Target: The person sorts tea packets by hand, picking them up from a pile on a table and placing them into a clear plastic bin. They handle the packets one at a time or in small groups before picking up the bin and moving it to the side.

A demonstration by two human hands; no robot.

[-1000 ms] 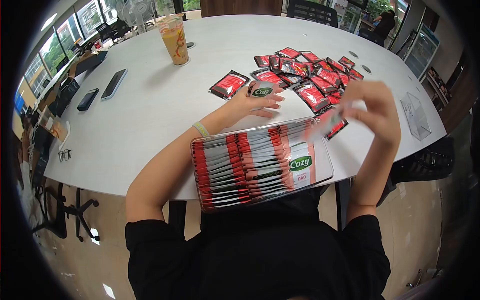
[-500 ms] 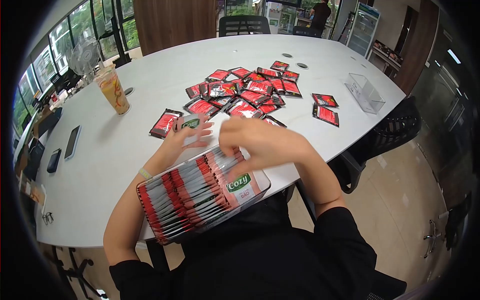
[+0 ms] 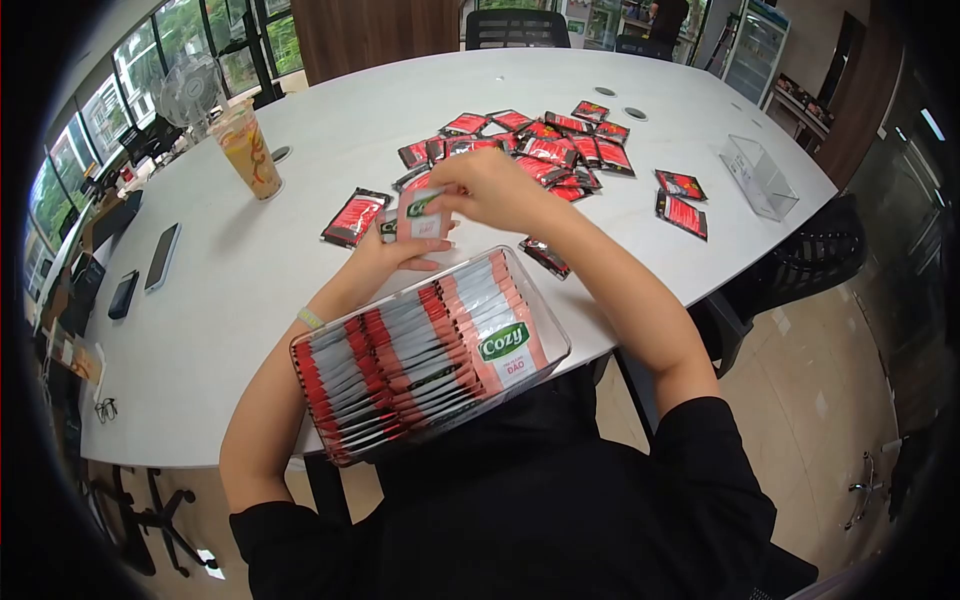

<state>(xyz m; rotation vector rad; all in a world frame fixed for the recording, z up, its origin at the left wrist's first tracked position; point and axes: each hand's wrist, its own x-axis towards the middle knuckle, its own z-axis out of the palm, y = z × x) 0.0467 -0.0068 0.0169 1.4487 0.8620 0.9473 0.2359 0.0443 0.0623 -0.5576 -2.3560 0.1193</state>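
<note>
A clear plastic box (image 3: pixel 556 335) stands in front of me at the table's edge, filled with rows of red, grey and pink Cozy tea sachets (image 3: pixel 400 350). Beyond its far side, my left hand (image 3: pixel 375 264) is closed on a pink and white Cozy sachet (image 3: pixel 388 229). My right hand (image 3: pixel 497 187) pinches another pink Cozy sachet (image 3: pixel 424 222) by its upper edge, overlapping the one in my left hand. A red and black packet (image 3: pixel 356 217) lies just left of my hands. Behind them spreads a pile of similar packets (image 3: pixel 548 151), partly hidden by my right hand.
Two red packets (image 3: pixel 682 214) lie apart to the right, near a clear acrylic holder (image 3: pixel 760 180). On the left stand a drink cup (image 3: pixel 250 155) and a small fan (image 3: pixel 190 90), with a phone (image 3: pixel 162 256) and a dark object (image 3: pixel 124 295) nearer. Chairs surround the white table (image 3: pixel 220 350).
My right hand has moved from above the box up and left to my left hand, now with a pink sachet in its fingers. The view has shifted slightly.
</note>
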